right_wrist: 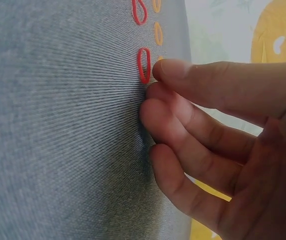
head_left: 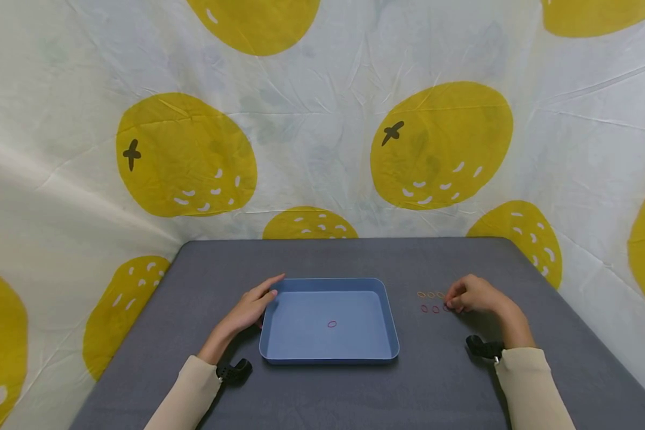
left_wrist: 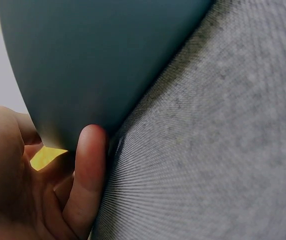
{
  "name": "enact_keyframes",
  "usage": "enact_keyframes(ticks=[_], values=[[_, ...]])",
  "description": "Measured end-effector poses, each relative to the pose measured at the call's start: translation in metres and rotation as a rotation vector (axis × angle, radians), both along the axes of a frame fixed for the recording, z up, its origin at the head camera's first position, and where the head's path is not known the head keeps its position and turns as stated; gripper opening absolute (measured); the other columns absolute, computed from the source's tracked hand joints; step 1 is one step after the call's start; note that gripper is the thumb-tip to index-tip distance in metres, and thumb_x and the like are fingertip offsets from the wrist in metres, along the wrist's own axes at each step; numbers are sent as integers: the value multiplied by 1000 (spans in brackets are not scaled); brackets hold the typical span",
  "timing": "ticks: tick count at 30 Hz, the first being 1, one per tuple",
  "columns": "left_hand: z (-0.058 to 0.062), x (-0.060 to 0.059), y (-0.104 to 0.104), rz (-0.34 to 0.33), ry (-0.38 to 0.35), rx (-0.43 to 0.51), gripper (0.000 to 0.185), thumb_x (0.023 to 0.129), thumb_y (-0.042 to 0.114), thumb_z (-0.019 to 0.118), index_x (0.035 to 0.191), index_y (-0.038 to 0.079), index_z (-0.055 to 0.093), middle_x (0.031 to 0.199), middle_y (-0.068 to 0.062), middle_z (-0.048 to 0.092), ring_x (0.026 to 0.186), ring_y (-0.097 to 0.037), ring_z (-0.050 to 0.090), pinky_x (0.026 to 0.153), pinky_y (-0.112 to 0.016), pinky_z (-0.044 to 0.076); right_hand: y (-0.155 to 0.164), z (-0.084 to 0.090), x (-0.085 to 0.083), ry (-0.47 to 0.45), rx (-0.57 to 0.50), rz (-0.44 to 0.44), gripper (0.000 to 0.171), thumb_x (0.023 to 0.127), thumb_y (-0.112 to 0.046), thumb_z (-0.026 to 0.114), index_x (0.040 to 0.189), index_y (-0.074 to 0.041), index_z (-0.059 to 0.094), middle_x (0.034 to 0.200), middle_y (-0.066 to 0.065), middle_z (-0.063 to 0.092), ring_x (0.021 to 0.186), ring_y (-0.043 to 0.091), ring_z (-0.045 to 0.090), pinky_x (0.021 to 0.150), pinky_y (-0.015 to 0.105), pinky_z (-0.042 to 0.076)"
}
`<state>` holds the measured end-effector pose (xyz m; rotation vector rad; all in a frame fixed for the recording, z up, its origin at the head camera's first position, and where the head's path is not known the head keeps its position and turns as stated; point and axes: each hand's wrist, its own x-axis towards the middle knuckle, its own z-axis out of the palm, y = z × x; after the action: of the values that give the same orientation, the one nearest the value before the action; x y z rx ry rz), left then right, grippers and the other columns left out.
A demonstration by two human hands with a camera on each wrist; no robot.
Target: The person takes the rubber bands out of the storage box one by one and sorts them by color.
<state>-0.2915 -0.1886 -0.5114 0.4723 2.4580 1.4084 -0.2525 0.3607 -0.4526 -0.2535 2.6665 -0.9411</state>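
Observation:
My left hand (head_left: pixel 251 310) is at the left side of a shallow blue tray (head_left: pixel 330 361), its thumb over the rim and other fingers along the outside wall. In the left wrist view, a fingertip (left_wrist: pixel 91 142) presses against the outer wall of the tray (left_wrist: pixel 98 65). Inside the tray lies one red rubber band (head_left: pixel 328 325). My right hand (head_left: pixel 475 295) is low over the table, fingers loosely bent, at the right end of two short rows of rubber bands. In the right wrist view, a red rubber band (right_wrist: pixel 148 65) lies right by the thumb tip, with nothing visible between the fingers.
Orange rubber bands (head_left: pixel 421 297) form the far row and red rubber bands (head_left: pixel 424 312) the near row, right of the tray. Grey cloth covers the table (head_left: pixel 322 400). A white curtain (head_left: pixel 312 155) with yellow fruit prints hangs behind it.

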Motion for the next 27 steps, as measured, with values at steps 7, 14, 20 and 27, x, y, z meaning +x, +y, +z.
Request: enact_keyframes(ticks=[7,14,20,27], values=[[-2,0,0,-1,2,-7,48,113,33,44,160,38,38,158,-17,46,67,-23,59,51,-42,56,-3,1,1,41,-23,7,9,92,-6,73,95,0,79,84,6,75,74,16,64,65,29,55],[-5,-1,-1,0,7,-3,48,113,34,44,161,35,38,160,-18,43,66,-23,58,50,-42,55,-9,11,1,91,-70,33,13,94,-8,73,100,2,78,85,9,74,69,10,59,61,26,51],[-4,-1,0,-1,11,0,49,113,32,44,161,34,38,160,-19,44,60,-23,55,49,-42,55,-16,22,2,120,-95,54,15,96,-10,71,102,3,77,88,11,74,69,9,57,61,26,50],[-3,-1,0,1,10,-2,48,113,31,44,161,35,38,157,-19,47,51,-22,49,50,-42,55,-25,34,4,160,-102,65,17,97,-11,70,102,4,76,84,10,73,69,12,59,61,28,51]])
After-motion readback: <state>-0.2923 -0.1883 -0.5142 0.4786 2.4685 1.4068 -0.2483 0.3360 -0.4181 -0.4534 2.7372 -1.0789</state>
